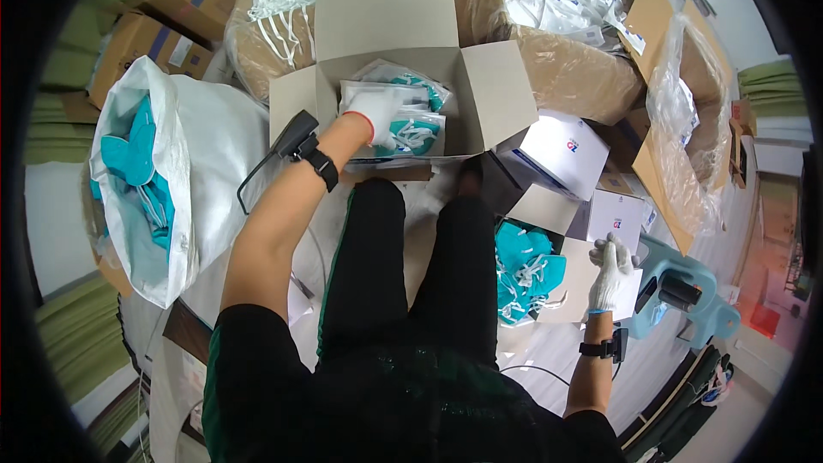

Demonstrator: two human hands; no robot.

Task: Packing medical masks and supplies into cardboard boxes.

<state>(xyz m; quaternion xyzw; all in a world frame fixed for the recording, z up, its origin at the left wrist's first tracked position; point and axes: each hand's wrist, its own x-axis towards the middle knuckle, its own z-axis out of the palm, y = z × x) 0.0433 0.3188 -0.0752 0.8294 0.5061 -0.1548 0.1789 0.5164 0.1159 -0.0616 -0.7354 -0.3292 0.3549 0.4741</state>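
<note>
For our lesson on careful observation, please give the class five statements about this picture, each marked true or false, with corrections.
1. The left hand reaches into the box of packets. True.
2. The sack holds teal masks. True.
3. The sack is right of the box of packets. False: it is left of it.
4. The right hand is gloved. True.
5. The left hand is bare. False: it is gloved too.

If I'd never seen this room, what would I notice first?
Probably the bright teal masks in the small open box right of centre, and the big white sack on the left, with more inside. In the upper middle, the white-gloved left hand is in a bigger box.
</note>
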